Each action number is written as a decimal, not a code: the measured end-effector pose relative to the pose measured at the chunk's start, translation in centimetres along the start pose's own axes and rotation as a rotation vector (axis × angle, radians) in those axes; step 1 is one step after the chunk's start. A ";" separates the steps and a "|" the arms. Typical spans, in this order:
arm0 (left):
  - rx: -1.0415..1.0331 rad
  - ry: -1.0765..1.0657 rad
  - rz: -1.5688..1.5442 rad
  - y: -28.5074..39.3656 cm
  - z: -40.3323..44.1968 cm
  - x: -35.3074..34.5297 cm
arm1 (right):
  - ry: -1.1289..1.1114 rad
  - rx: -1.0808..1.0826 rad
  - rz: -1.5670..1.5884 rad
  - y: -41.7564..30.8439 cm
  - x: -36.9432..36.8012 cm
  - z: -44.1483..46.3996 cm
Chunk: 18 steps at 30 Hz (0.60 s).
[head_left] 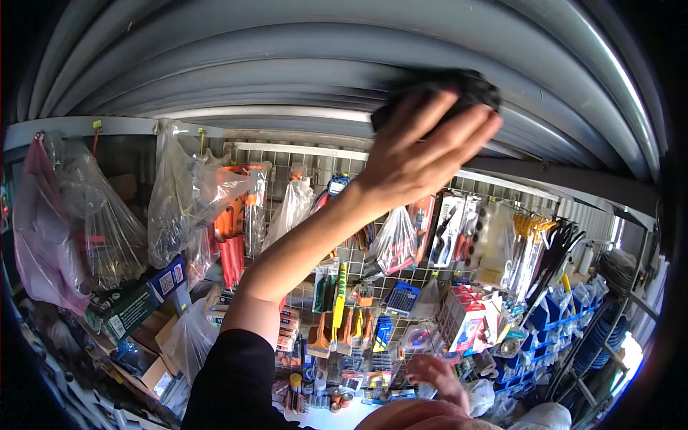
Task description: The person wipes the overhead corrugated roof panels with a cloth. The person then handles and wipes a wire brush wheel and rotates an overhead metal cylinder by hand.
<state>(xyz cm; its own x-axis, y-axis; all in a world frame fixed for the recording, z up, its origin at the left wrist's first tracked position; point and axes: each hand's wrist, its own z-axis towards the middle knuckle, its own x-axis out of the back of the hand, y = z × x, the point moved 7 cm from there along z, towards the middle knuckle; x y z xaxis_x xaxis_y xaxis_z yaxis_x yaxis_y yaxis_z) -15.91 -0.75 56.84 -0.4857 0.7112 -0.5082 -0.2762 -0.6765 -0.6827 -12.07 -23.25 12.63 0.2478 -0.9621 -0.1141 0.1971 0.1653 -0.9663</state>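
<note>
My left hand [419, 154] is raised overhead at the end of a bare forearm, below a black sleeve. Its fingers press a bunched black cloth [476, 89] against the grey corrugated ceiling [301, 54]. Cloth and fingertips are blurred by motion. Low in the view is my right hand [438, 378], partly cut off by what is in front of it. Its fingers look loosely apart, with nothing visible in them, and it is nearest to the hanging goods on the wire grid.
Behind the arm a wire grid [287, 154] carries paintbrushes [319, 342], a yellow level [339, 297] and packaged tools. Plastic bags [175, 197] hang at left above cardboard boxes [154, 374]. Blue bins [548, 322] stand at right, and a metal beam [573, 183] crosses below the ceiling.
</note>
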 end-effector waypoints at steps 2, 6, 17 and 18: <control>-0.071 -0.024 0.031 2.0 1.3 -1.7 | 0.039 0.042 -0.082 -3.1 1.2 0.9; -0.141 -0.073 -0.014 2.6 2.4 -2.7 | 0.052 0.078 -0.194 -8.7 -1.4 1.7; -0.039 -0.061 0.078 -9.0 -3.3 8.5 | 0.131 -0.102 -0.012 2.4 -3.7 -9.5; 0.028 -0.022 0.055 -9.2 -3.5 9.3 | 0.199 -0.165 0.063 5.3 -3.3 -11.6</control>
<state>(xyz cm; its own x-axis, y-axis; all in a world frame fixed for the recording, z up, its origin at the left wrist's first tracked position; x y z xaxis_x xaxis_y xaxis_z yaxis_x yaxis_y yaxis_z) -14.99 12.76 56.57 -0.5192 0.6684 -0.5326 -0.2718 -0.7200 -0.6386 -22.87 -21.73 5.24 0.0603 -0.9774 -0.2026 0.0255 0.2044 -0.9785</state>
